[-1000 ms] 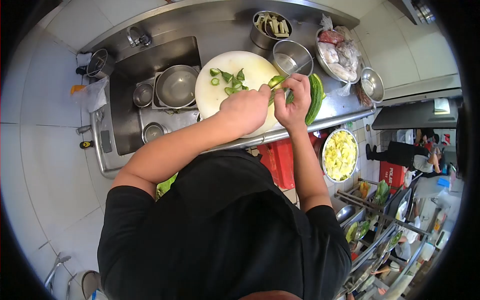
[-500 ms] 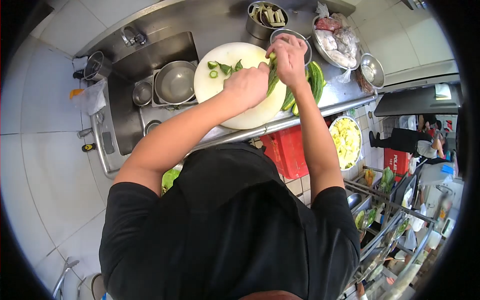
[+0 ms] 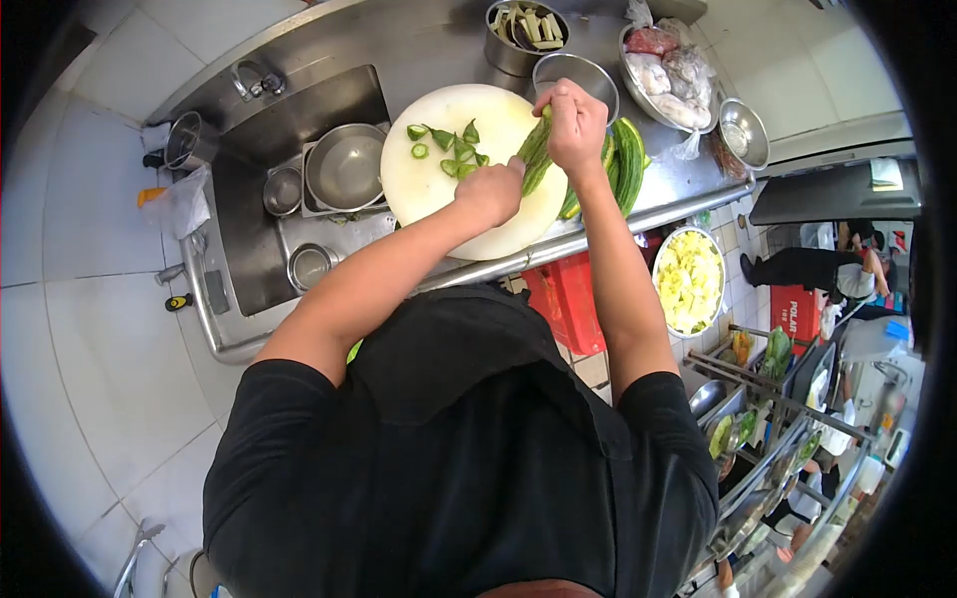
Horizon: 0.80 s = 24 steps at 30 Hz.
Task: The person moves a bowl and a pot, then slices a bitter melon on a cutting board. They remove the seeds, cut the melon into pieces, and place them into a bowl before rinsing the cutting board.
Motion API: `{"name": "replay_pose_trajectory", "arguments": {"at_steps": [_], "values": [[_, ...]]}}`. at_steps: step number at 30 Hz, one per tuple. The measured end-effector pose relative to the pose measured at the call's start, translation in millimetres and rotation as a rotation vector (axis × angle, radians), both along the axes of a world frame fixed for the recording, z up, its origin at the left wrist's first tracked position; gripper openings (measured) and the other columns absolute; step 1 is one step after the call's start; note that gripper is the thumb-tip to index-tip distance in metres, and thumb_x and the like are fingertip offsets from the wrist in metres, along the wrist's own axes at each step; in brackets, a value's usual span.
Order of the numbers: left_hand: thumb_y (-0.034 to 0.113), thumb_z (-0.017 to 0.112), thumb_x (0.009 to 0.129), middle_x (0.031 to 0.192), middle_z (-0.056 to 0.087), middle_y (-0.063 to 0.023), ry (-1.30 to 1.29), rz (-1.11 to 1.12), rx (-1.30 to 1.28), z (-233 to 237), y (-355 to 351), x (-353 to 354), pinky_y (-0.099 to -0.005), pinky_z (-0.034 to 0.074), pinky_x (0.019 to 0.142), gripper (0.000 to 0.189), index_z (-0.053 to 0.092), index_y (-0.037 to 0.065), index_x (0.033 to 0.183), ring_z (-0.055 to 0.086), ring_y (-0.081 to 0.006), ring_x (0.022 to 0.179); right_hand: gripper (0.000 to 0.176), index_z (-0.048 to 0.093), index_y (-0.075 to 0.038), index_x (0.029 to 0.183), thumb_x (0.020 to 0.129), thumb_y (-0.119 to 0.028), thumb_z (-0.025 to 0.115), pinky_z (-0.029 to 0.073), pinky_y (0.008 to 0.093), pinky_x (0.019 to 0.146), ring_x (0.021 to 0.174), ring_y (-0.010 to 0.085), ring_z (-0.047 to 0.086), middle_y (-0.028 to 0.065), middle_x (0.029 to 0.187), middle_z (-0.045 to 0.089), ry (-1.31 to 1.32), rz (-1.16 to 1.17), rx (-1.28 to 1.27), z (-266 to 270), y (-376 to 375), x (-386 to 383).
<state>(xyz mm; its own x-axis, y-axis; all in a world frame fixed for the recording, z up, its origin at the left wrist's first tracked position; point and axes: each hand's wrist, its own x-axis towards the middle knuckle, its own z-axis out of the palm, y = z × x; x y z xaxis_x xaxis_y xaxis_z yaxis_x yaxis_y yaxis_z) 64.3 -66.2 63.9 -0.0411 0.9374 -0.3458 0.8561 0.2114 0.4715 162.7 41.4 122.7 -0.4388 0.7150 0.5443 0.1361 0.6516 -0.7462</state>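
Both hands are closed: the right hand [image 3: 575, 125] clamps the upper end of a long green vegetable [image 3: 534, 151] over the round white cutting board [image 3: 429, 194], and the left hand [image 3: 488, 192], a fist, touches its lower end. The vegetable seems firm, light and perhaps slippery, so the ends are best for holding.

We wear a plain black short-sleeved shirt [image 3: 449, 448], loose across our back and shoulders. Its left sleeve [image 3: 261, 399] and right sleeve [image 3: 663, 419] end above the elbows; our forearms, left grip [image 3: 490, 191] and right grip [image 3: 573, 125] are bare.
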Motion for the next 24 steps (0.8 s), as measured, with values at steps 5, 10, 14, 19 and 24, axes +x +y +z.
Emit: {"name": "replay_pose_trajectory", "arguments": {"at_steps": [5, 10, 14, 19, 24], "values": [[0.007, 0.048, 0.093, 0.1, 0.072, -0.0289, -0.031, -0.053, 0.018, -75, -5, 0, -0.0531, 0.057, 0.084, 0.029, 0.052, -0.003, 0.119, 0.072, -0.0447, 0.096, 0.027, 0.064, -0.002, 0.074, 0.094, -0.021, 0.064, 0.046, 0.035, 0.056, 0.055, 0.0255, 0.059, 0.0123, 0.063, 0.061, 0.079, -0.004, 0.066, -14, 1, 2], [0.01, 0.044, 0.096, 0.101, 0.073, -0.0275, -0.019, -0.006, -0.028, -88, -20, 4, -0.0531, 0.057, 0.085, 0.024, 0.055, 0.0, 0.116, 0.072, -0.0441, 0.096, 0.027, 0.064, -0.005, 0.083, 0.08, -0.025, 0.082, 0.05, 0.0333, 0.063, 0.064, 0.0244, 0.063, 0.0098, 0.071, 0.063, 0.134, -0.055, 0.115, -29, -4, 20], [0.01, 0.045, 0.096, 0.1, 0.072, -0.0275, 0.033, -0.022, -0.084, -79, -16, 5, -0.0533, 0.057, 0.084, 0.027, 0.054, 0.0, 0.119, 0.072, -0.0441, 0.096, 0.049, 0.061, -0.005, 0.108, 0.073, -0.018, 0.092, 0.056, 0.0346, 0.075, 0.081, 0.0242, 0.07, 0.0108, 0.092, 0.07, 0.117, -0.11, -0.014, -57, -10, 24], [0.011, 0.047, 0.095, 0.094, 0.072, -0.0281, 0.119, -0.073, -0.072, -87, -49, -9, -0.0558, 0.056, 0.08, 0.029, 0.051, 0.0, 0.122, 0.072, -0.045, 0.089, 0.061, 0.056, -0.003, 0.132, 0.079, -0.01, 0.085, 0.054, 0.0331, 0.088, 0.096, 0.0188, 0.066, 0.0093, 0.108, 0.07, 0.134, -0.081, -0.412, -102, -25, 21], [0.019, 0.051, 0.098, 0.089, 0.07, -0.0302, 0.132, 0.003, -0.184, -60, -134, -41, -0.0595, 0.053, 0.077, 0.026, 0.051, 0.003, 0.118, 0.069, -0.0496, 0.085, 0.032, 0.066, -0.003, 0.11, 0.085, -0.013, 0.083, 0.052, 0.0345, 0.088, 0.093, 0.0166, 0.064, 0.0048, 0.102, 0.069, 0.282, -0.359, -0.464, -131, 16, 56]]}}
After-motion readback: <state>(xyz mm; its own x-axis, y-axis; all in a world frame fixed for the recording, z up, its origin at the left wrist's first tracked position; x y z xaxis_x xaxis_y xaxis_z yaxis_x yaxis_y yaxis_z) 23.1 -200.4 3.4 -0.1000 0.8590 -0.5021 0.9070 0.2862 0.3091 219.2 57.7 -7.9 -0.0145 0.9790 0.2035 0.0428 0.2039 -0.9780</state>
